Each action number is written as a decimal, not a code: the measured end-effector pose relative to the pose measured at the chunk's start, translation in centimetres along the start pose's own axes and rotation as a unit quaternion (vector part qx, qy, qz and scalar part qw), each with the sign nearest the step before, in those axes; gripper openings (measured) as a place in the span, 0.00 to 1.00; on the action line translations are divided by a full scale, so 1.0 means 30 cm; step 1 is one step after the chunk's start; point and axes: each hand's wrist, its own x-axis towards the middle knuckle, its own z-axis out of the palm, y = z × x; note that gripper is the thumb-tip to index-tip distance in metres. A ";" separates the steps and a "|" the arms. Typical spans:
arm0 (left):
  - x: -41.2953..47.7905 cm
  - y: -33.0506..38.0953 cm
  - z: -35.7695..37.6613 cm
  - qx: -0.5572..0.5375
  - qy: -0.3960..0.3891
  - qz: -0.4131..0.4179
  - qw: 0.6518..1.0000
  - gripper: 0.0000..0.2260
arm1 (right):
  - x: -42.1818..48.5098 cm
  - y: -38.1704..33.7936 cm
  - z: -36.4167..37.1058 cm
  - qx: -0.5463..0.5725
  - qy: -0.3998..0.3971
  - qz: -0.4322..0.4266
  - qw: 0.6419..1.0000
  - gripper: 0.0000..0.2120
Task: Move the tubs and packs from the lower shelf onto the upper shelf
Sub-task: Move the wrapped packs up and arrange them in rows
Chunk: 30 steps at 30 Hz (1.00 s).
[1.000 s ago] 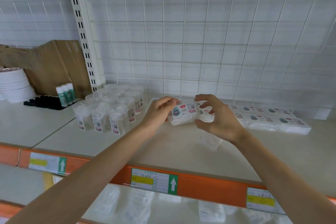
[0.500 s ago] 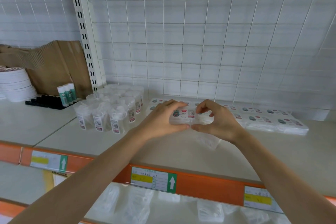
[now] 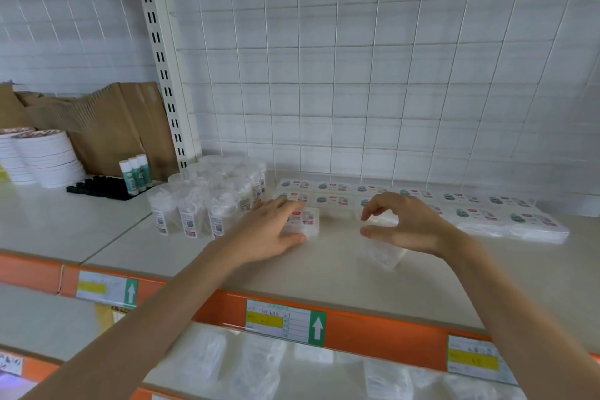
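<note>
Left hand (image 3: 269, 232) is palm-down on a small labelled pack (image 3: 306, 221) on the upper shelf (image 3: 324, 273). Its fingers (image 3: 285, 206) lie over the top and the thumb is on the near side, so it grips the pack. The pack sits flat on the shelf, just right of the tubs (image 3: 207, 204) and in front of the rows of packs (image 3: 461, 206) along the wire grid back (image 3: 357, 75).

Right hand (image 3: 409, 226) hovers beside it, a gap apart from the left. Its fingers are curved, with thumb and forefinger apart in a C. There's something whitish in that gap and I can't tell whether it's held or just the back row showing through. A clear pack (image 3: 383, 255) lies on the shelf just under this hand.

The tubs stand upright in a tight cluster, touching each other, with barcode labels facing me.

Clear packs (image 3: 259, 367) are on the lower shelf (image 3: 48, 318), below the orange price rail (image 3: 357, 331). They're blurred, so I can't give a count.

Left bay of the upper shelf:
- glue sticks (image 3: 134, 172) standing in a black tray (image 3: 97, 187)
- a stack of white plates (image 3: 45, 159)
- cardboard (image 3: 123, 127) leaning at the back
</note>
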 end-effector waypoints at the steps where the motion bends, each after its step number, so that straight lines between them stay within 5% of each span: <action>1: -0.004 0.004 0.002 -0.001 0.008 0.008 1.000 0.26 | -0.002 0.001 -0.004 0.011 -0.001 0.007 1.000 0.07; 15: -0.030 -0.019 0.014 0.010 0.064 0.025 0.998 0.15 | -0.001 -0.006 0.010 0.029 -0.053 0.028 0.998 0.10; 30: -0.010 -0.004 0.029 0.041 0.049 0.020 0.998 0.17 | 0.003 -0.010 0.031 0.023 -0.047 0.020 0.998 0.07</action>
